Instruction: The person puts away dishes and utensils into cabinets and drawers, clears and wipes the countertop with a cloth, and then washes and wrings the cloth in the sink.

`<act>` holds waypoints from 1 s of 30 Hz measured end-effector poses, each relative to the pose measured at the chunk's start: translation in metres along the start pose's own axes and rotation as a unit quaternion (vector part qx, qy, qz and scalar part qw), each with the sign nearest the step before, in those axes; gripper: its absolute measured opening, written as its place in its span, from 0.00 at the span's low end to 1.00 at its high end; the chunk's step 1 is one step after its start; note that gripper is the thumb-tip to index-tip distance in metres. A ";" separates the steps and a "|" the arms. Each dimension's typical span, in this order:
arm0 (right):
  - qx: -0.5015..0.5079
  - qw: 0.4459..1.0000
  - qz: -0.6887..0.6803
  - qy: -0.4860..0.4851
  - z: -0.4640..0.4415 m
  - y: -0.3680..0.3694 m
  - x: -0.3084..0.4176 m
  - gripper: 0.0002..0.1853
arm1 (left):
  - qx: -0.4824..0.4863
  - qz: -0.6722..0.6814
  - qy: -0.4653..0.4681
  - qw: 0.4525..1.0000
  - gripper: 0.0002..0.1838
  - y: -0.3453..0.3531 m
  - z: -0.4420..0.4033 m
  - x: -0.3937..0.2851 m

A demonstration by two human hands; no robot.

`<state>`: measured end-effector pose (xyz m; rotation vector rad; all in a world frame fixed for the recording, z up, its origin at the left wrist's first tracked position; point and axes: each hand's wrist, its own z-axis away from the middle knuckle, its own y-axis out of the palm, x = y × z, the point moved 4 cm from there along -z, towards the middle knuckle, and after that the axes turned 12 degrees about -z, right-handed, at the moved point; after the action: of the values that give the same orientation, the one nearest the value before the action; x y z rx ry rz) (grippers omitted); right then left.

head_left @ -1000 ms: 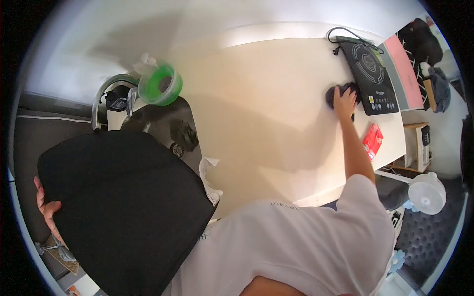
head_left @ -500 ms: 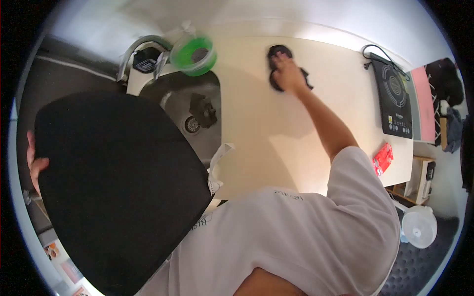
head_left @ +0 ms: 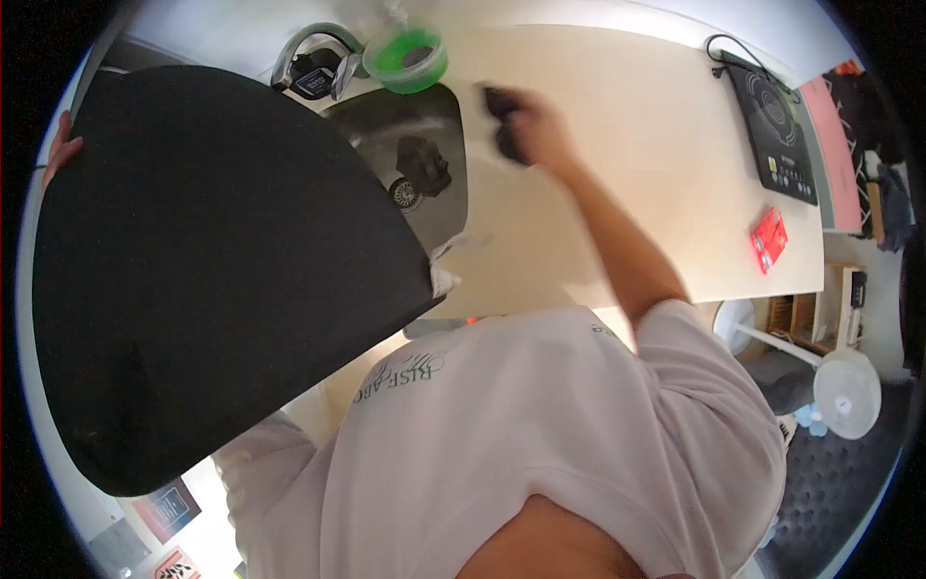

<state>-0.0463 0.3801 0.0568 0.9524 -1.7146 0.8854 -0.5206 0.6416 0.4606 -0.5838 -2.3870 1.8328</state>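
Observation:
A large black fabric-covered panel [head_left: 222, 251] with rounded sides fills the left of the head view. Fingers of my left hand [head_left: 64, 150] curl round its far left edge; the rest of that hand is hidden behind it. A white strip [head_left: 444, 275] hangs at the panel's right corner, by the counter. My right hand [head_left: 542, 133], smeared by motion, is closed on a dark, crumpled cloth [head_left: 505, 124] over the counter [head_left: 598, 106], to the right of the sink.
In the steel sink [head_left: 453, 125] lies a dark wet-looking cloth [head_left: 422, 166] by the drain. Behind it stand a faucet [head_left: 307, 41] and a green-tinted tub [head_left: 405, 60]. An induction cooker [head_left: 772, 125] and a red packet [head_left: 769, 239] lie on the right.
My right hand and the dark cloth have moved left towards the sink. The black panel has tilted and shifted up and left with my left hand. The whole view has shifted.

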 end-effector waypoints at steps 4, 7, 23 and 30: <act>-0.084 0.984 0.053 0.147 0.049 -0.187 0.007 0.23 | -0.015 -0.002 0.011 1.000 0.25 0.002 -0.027 0.005; -0.135 0.932 0.306 0.139 0.111 -0.263 -0.075 0.25 | -0.032 -0.006 0.022 0.999 0.23 -0.003 -0.054 0.013; 0.264 0.930 0.248 -0.057 0.121 0.164 -0.009 0.17 | -0.209 0.010 -0.005 0.978 0.12 0.039 -0.094 0.001; -0.174 0.983 0.053 0.023 0.170 -0.031 0.064 0.23 | -0.391 0.300 0.125 0.861 0.07 0.075 -0.012 -0.166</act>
<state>-0.0992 0.2047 0.0729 0.6083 -1.8173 0.6391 -0.3447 0.6116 0.4207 -1.6611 -2.8770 0.6749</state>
